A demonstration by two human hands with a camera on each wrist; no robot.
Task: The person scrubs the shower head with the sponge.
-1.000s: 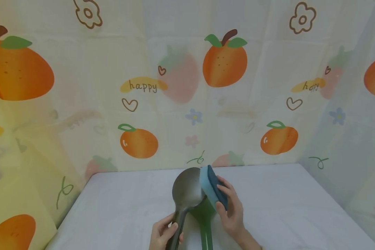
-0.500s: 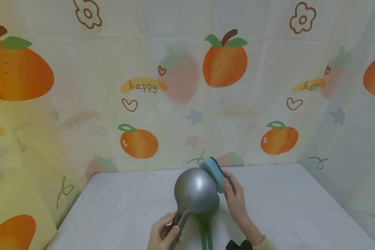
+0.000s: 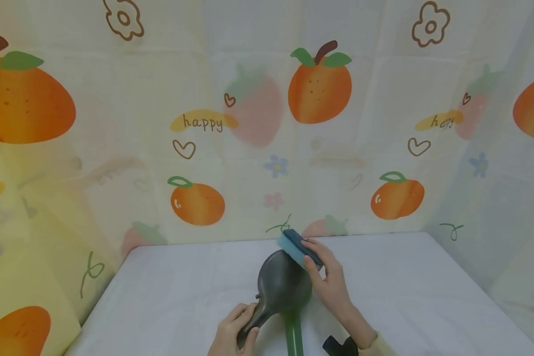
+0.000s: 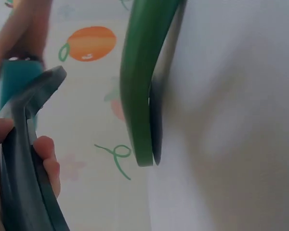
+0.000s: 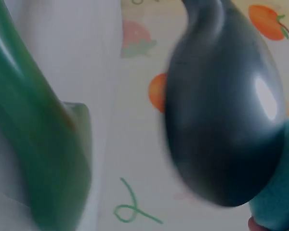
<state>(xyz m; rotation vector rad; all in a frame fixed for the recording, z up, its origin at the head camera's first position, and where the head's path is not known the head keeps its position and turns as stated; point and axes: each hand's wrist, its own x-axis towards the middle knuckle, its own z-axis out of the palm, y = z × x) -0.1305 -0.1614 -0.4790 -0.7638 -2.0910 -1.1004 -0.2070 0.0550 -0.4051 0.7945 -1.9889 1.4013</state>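
My left hand (image 3: 231, 329) grips the handle of a dark grey ladle (image 3: 281, 284), its round bowl raised and tilted to the upper right. A blue two-tone sponge (image 3: 293, 247) lies against the upper right edge of that bowl, pinched between the thumb and fingers of my right hand (image 3: 331, 282). In the right wrist view the sponge (image 5: 274, 192) overlaps the rounded outside of the bowl (image 5: 221, 125). Beneath the grey ladle, a green ladle (image 3: 293, 333) lies on the table; the grey bowl hides much of its head.
A white cloth covers the table (image 3: 173, 287), which meets a fruit-printed curtain (image 3: 249, 173) at the back and both sides. A black piece (image 3: 340, 346) sits by the right wrist, at the end of a pale yellow sleeve (image 3: 378, 346).
The grey ladle has turned in my left hand, its bowl moving slightly right and down. My right hand has shifted the sponge along the bowl's right side to its upper edge.
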